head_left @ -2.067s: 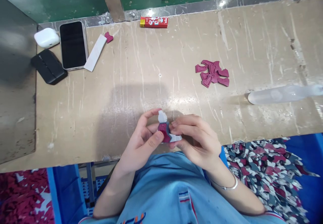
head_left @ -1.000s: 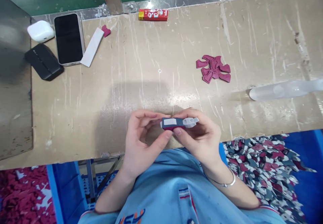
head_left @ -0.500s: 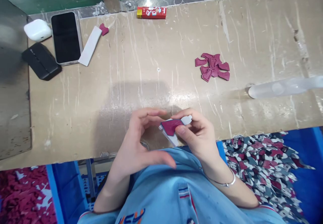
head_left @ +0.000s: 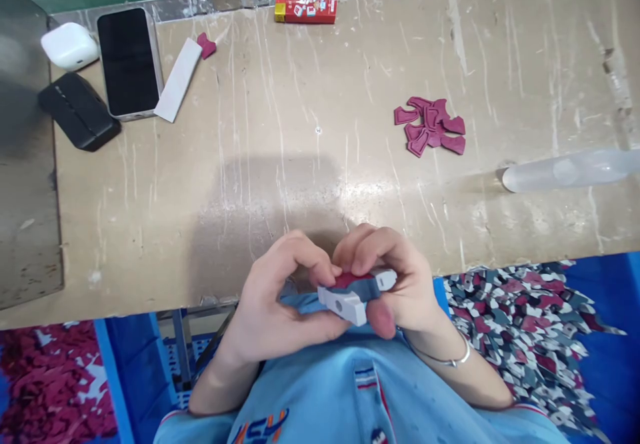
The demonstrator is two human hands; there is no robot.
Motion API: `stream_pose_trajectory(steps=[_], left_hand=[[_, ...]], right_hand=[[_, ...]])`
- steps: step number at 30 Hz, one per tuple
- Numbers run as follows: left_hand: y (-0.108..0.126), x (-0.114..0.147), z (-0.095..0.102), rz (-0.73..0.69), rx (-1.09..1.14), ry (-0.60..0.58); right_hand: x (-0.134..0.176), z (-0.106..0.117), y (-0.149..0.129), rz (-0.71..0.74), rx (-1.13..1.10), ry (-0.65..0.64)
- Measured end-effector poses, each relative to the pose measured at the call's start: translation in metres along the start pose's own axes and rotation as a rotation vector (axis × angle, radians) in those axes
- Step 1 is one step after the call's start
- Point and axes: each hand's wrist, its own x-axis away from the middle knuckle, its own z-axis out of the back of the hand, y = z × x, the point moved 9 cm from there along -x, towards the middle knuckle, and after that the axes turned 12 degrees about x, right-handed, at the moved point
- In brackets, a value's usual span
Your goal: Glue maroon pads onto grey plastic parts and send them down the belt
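Between my two hands, close to my shirt front, is a small plastic part (head_left: 350, 303) in light grey, dark grey and maroon. Its edge with a round hole faces me. My left hand (head_left: 287, 301) pinches its left end, fingertips on the maroon top and thumb at the underside. My right hand (head_left: 393, 277) grips the right end, fingers on top and thumb below. Past my hands on the table lies a small pile of maroon pieces (head_left: 431, 124). Fingers hide some of the part's maroon face.
A phone (head_left: 129, 64), white earbud case (head_left: 70, 46), black case (head_left: 80, 112), pale strip (head_left: 179, 81) and maroon scrap (head_left: 206, 45) lie at left. A red box (head_left: 306, 11) sits at the back, a translucent bottle (head_left: 565, 169) at right. Blue bins (head_left: 135, 377) of pieces stand below the table edge.
My left fingers and thumb have closed onto the part, which my right hand alone held before. The part has tipped, so its edge now faces me, and sits slightly lower.
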Motion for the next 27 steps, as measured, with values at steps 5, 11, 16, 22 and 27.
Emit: stream_pose_trajectory(steps=[5,11,16,22,27], left_hand=[[-0.003,-0.001,-0.007,0.043,0.043,-0.065],[0.0,-0.006,-0.009,-0.019,0.028,-0.118],[-0.005,-0.012,-0.013,0.141,0.057,-0.214],[-0.01,-0.012,-0.018,0.208,0.121,-0.264],[-0.014,-0.01,-0.014,0.2,0.114,-0.219]], right_hand=[[0.001,-0.005,-0.005,0.104,-0.004,-0.068],[0.0,-0.003,-0.009,0.159,0.041,-0.055],[-0.001,-0.005,-0.014,0.113,0.119,-0.116],[0.0,-0.007,-0.019,0.105,0.093,-0.173],[0.002,-0.007,-0.012,0.096,0.097,-0.166]])
